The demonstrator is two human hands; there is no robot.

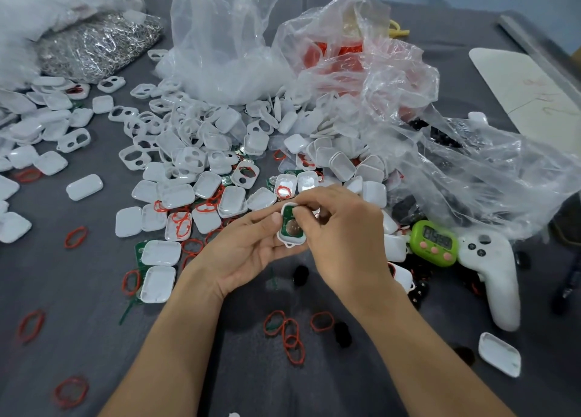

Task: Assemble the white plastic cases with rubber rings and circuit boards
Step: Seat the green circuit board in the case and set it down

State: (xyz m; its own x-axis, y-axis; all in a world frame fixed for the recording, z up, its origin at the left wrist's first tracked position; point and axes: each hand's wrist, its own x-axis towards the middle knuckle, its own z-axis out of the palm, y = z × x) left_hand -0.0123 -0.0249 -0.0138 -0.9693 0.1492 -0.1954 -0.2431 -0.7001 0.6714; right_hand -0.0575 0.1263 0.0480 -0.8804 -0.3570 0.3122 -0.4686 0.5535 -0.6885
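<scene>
The right hand (342, 237) covers the top corner of the green circuit board (291, 226), so its fingertips there are hard to see. The left hand (242, 253) hides the back of the white case (287, 242). The red things inside the crinkly plastic bag (361, 70) are too blurry to tell. The numbers on the green timer (435, 242) are too fuzzy to read. Both arms are cut off at the bottom edge.
</scene>
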